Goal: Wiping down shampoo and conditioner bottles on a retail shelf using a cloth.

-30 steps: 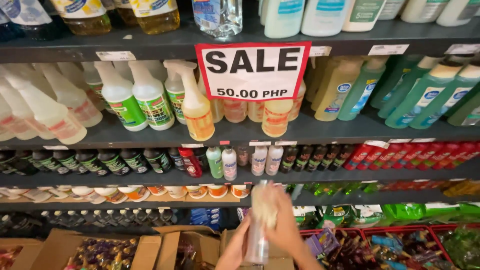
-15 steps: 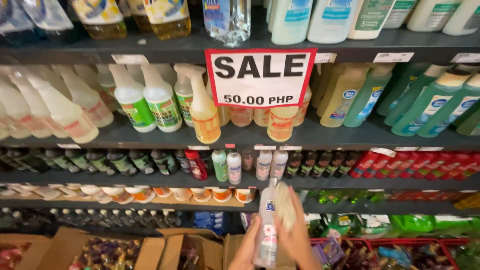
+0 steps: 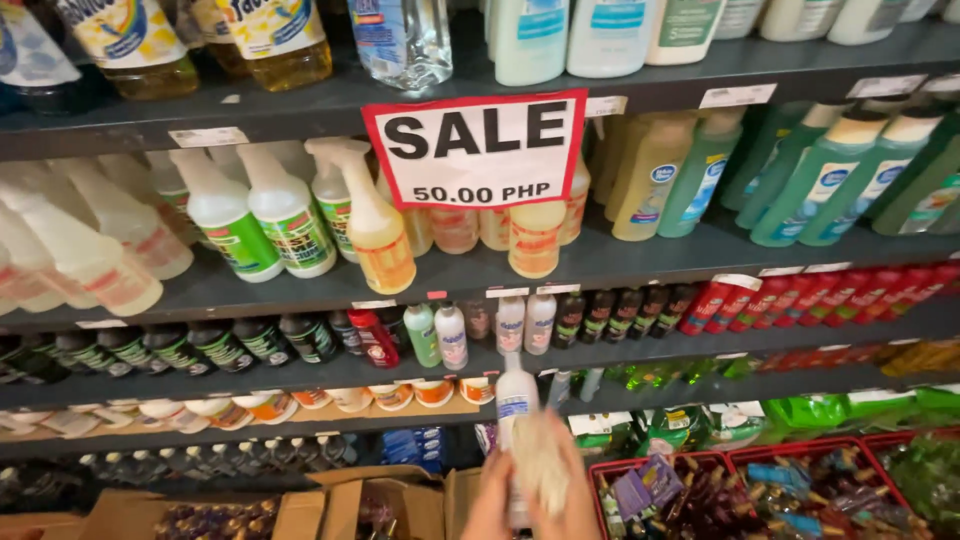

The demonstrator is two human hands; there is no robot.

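Note:
At the bottom middle of the head view, my left hand (image 3: 488,503) grips the lower part of a slim white bottle (image 3: 516,398) and holds it upright in front of the shelves. My right hand (image 3: 578,500) presses a pale crumpled cloth (image 3: 541,462) against the bottle's right side. The cloth is blurred and covers the bottle's lower half. Both hands are cut off by the frame's bottom edge.
Dark shelves (image 3: 640,255) hold rows of spray bottles (image 3: 285,215), green bottles (image 3: 820,190) and small dark bottles (image 3: 220,345). A red-edged white sale sign (image 3: 475,148) hangs from the upper shelf. Cardboard boxes (image 3: 300,505) and red baskets of packets (image 3: 760,490) stand below.
The cloth has moved from the bottle's top down along its right side to its lower half. The bottle now stands a little higher against the shelves.

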